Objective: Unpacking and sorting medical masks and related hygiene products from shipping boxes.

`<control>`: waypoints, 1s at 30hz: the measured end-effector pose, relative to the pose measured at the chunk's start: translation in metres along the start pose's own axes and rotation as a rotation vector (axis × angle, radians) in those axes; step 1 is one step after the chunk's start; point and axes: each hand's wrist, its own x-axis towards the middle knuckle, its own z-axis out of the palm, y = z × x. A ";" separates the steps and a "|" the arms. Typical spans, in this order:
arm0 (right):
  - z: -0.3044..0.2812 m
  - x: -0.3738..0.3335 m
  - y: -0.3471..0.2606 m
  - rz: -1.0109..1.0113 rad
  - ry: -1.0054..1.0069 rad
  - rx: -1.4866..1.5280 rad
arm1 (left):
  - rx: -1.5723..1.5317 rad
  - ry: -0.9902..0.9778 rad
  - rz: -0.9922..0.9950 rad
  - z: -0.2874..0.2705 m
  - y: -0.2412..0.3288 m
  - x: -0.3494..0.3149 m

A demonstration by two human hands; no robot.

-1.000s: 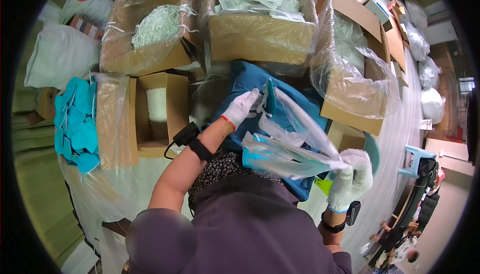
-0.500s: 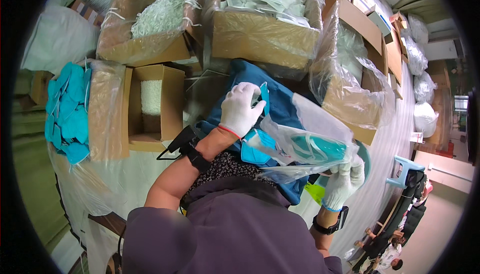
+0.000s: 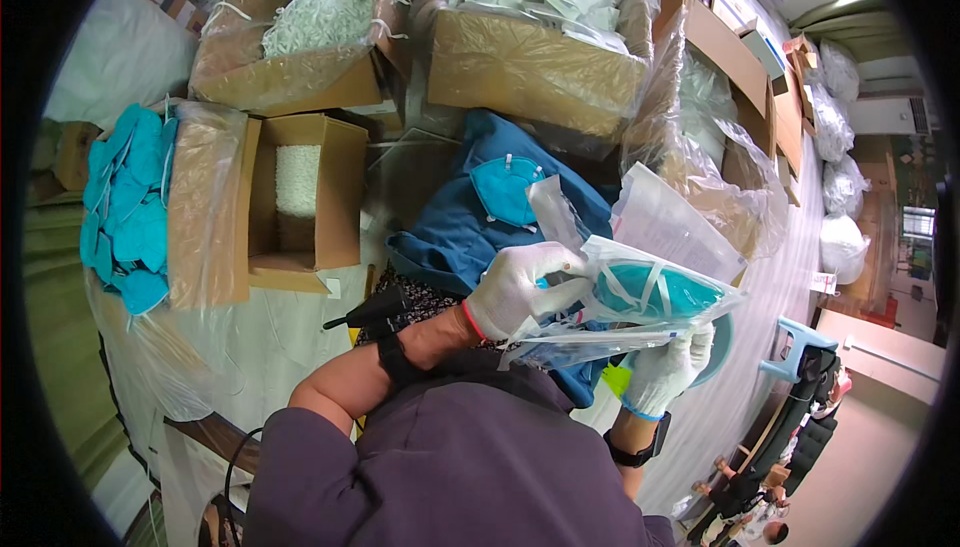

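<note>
A clear plastic bag [image 3: 640, 332] is stretched between my two hands, with a teal face mask [image 3: 655, 290] and its white straps inside. My left hand [image 3: 525, 292], in a white glove with a red cuff, is closed at the bag's open left end; a bit of teal shows between its fingers. Gripping the bag's lower right edge is my right hand [image 3: 672, 372], gloved in white with a blue cuff. Another teal mask [image 3: 508, 190] lies on the dark blue cloth [image 3: 440, 222] across my lap. Some of my right fingers are hidden by the bag.
Teal masks [image 3: 130, 202] are heaped at the left. Beside them stands a small carton [image 3: 335, 197] holding white material. Farther back are a carton of white straps [image 3: 330, 17], a carton of packets [image 3: 540, 67] and a plastic-lined carton [image 3: 710, 172]. A blue stool [image 3: 795, 347] is at right.
My left hand has moved down and right to the bag's open end. A teal mask now lies uncovered on the blue cloth, where that hand was. The bag has turned slightly.
</note>
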 end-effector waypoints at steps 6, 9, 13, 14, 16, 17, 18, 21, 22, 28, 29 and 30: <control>0.001 -0.010 0.004 0.046 -0.028 -0.016 | -0.221 -0.018 -0.265 0.005 0.002 0.000; 0.004 -0.014 0.005 0.043 -0.010 -0.028 | -0.188 -0.075 -0.230 0.004 -0.004 -0.002; -0.002 -0.019 0.008 -0.068 -0.117 -0.185 | -0.440 -0.066 -0.293 0.008 -0.004 -0.003; -0.004 -0.019 0.008 -0.146 -0.177 -0.317 | -0.352 -0.091 -0.271 0.008 -0.002 -0.003; 0.009 -0.022 0.002 -0.171 -0.187 -0.388 | -0.166 -0.116 -0.305 0.009 -0.012 -0.004; 0.014 -0.024 -0.001 -0.196 -0.196 -0.459 | -0.166 -0.115 -0.306 0.012 -0.015 -0.006; 0.015 -0.025 -0.001 -0.221 -0.217 -0.519 | -0.225 -0.053 -0.327 0.015 -0.017 -0.009; 0.010 -0.023 0.003 -0.279 -0.183 -0.546 | -0.193 0.040 -0.376 0.023 -0.011 -0.004; 0.011 -0.023 0.002 -0.279 -0.181 -0.546 | -0.003 0.004 -0.394 0.023 -0.013 -0.002; 0.016 -0.028 -0.007 -0.322 -0.184 -0.692 | 0.091 0.092 -0.385 0.027 -0.030 -0.006; 0.018 -0.029 -0.011 -0.259 -0.115 -0.619 | 0.092 0.093 -0.387 0.025 -0.038 -0.007; 0.018 -0.029 -0.014 -0.199 -0.041 -0.546 | 0.126 0.149 -0.332 0.021 -0.047 -0.008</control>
